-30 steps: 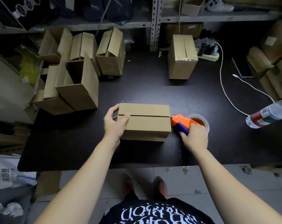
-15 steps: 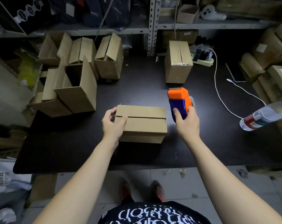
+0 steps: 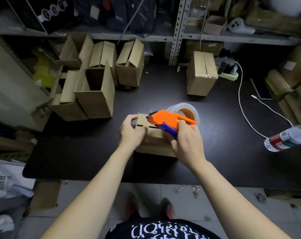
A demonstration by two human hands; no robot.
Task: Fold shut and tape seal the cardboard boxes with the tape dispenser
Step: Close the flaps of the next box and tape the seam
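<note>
Just below the middle of the frame, on the dark table (image 3: 81, 163), the closed cardboard box (image 3: 155, 144) lies with its long axis running left to right. The flap seam (image 3: 143, 125) follows that same line across its top. The left hand (image 3: 131, 131) clasps the box's left end, fingers curled over the far corner and thumb on the top. The right hand (image 3: 186, 140) is wrapped round the handle of the orange and blue tape dispenser (image 3: 168, 119), which hangs over the box top, nose pointing left and clear tape roll (image 3: 184, 111) trailing to the right. The nose sits close to the seam's left end, just beside the left fingers; whether it touches the cardboard cannot be told. From there the untaped seam stretches rightward under the dispenser, so the run probably goes along that axis toward the right hand's side.
</note>
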